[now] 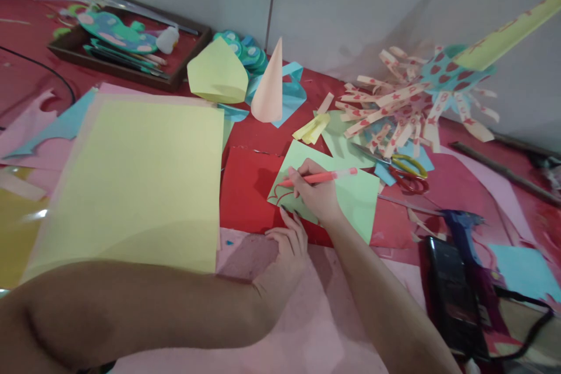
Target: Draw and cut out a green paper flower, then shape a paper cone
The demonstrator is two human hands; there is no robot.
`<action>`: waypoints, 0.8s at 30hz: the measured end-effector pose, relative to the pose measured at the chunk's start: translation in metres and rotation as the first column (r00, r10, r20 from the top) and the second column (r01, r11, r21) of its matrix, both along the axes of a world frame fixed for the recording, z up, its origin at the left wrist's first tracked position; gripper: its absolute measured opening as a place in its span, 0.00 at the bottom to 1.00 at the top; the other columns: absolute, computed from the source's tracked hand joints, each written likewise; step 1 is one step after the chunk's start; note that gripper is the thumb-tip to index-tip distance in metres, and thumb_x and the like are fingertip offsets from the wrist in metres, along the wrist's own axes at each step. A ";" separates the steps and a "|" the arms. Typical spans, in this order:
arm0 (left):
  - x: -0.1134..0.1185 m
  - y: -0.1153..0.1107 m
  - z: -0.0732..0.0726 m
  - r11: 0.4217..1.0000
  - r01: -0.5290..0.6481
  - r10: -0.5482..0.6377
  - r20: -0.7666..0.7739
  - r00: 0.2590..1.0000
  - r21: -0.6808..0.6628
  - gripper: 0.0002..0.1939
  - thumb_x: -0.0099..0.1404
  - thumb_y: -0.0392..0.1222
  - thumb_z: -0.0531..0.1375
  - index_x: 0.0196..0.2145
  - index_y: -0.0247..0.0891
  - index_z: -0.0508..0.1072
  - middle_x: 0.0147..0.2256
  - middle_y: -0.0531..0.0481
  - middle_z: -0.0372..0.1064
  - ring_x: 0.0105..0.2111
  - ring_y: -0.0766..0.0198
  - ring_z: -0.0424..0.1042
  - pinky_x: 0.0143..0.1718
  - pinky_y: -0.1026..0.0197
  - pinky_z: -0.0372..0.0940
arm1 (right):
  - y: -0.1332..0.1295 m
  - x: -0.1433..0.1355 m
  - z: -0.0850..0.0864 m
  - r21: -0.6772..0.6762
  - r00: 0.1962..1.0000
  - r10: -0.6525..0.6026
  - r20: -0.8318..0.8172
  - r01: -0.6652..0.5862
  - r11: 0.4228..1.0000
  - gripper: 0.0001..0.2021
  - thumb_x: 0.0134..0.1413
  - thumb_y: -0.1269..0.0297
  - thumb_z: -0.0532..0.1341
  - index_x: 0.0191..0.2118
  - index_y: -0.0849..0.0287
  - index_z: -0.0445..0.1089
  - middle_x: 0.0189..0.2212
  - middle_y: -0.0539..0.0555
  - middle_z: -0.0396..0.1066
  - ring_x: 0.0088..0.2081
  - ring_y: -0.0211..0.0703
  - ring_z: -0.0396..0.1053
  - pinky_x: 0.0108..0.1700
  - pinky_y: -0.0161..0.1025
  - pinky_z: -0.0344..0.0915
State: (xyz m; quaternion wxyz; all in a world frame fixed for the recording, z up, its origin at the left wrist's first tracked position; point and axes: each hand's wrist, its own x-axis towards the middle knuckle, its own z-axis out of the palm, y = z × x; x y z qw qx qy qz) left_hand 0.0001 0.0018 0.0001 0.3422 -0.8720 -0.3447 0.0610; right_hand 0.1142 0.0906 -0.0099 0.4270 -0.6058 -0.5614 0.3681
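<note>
My right hand [316, 191] is closed round a red pen [326, 176], its tip on a light green sheet of paper [357, 201]. Curved red lines show at the sheet's left corner, near the tip. My left hand [289, 242] rests with its fingers stretched out, the fingertips at the green sheet's lower edge. Beneath the green sheet lies a red sheet [248, 187]. A large yellow sheet [149, 181] is to the left of both hands, on top of pink paper.
Behind stand a peach paper cone [269, 87] and a paper piece with heart-marked strips [403, 99]. Scissors [409, 172], a glue gun [467, 245] and a black phone [451, 286] lie at the right. A brown tray [125, 64] with brushes sits at the back left.
</note>
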 end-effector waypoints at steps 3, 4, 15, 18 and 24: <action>-0.001 0.000 0.000 1.000 0.015 -0.015 -0.010 1.000 0.026 0.21 0.56 0.26 0.49 0.44 0.31 0.75 0.39 0.43 0.75 0.26 0.65 0.71 0.28 0.61 0.68 | 0.000 0.000 0.000 -0.012 1.000 0.002 -0.004 -0.002 1.000 0.18 0.54 0.55 0.57 0.19 0.54 0.52 0.12 0.45 0.57 0.20 0.37 0.61 0.27 0.36 0.61; -0.001 0.000 0.000 1.000 0.018 -0.017 -0.024 1.000 0.020 0.21 0.57 0.27 0.49 0.44 0.31 0.74 0.39 0.43 0.75 0.27 0.65 0.71 0.29 0.61 0.69 | 0.000 0.000 0.000 -0.010 1.000 0.003 -0.004 -0.003 1.000 0.18 0.54 0.55 0.57 0.19 0.54 0.52 0.12 0.45 0.58 0.20 0.37 0.61 0.27 0.36 0.61; -0.001 0.000 0.001 0.999 0.033 -0.031 -0.111 0.993 0.016 0.21 0.58 0.27 0.49 0.47 0.29 0.73 0.41 0.41 0.75 0.27 0.63 0.72 0.28 0.61 0.68 | -0.001 0.000 0.000 0.004 1.000 -0.007 -0.002 0.007 1.000 0.18 0.54 0.57 0.58 0.19 0.55 0.52 0.12 0.44 0.57 0.19 0.35 0.58 0.27 0.35 0.59; -0.001 0.001 0.000 1.000 0.026 -0.024 -0.114 0.993 0.015 0.22 0.58 0.29 0.49 0.47 0.28 0.73 0.42 0.39 0.75 0.27 0.63 0.72 0.28 0.60 0.68 | -0.001 -0.001 0.000 0.036 0.999 -0.029 0.016 0.028 0.999 0.18 0.54 0.58 0.57 0.19 0.55 0.51 0.13 0.44 0.55 0.19 0.35 0.58 0.27 0.34 0.58; -0.001 0.001 0.000 0.999 0.019 -0.017 -0.057 0.998 0.034 0.21 0.58 0.27 0.48 0.45 0.28 0.74 0.40 0.41 0.75 0.26 0.64 0.72 0.28 0.61 0.68 | -0.001 -0.001 0.000 0.049 0.998 -0.056 0.023 0.055 0.997 0.17 0.54 0.60 0.56 0.19 0.55 0.51 0.12 0.44 0.55 0.18 0.34 0.54 0.26 0.34 0.56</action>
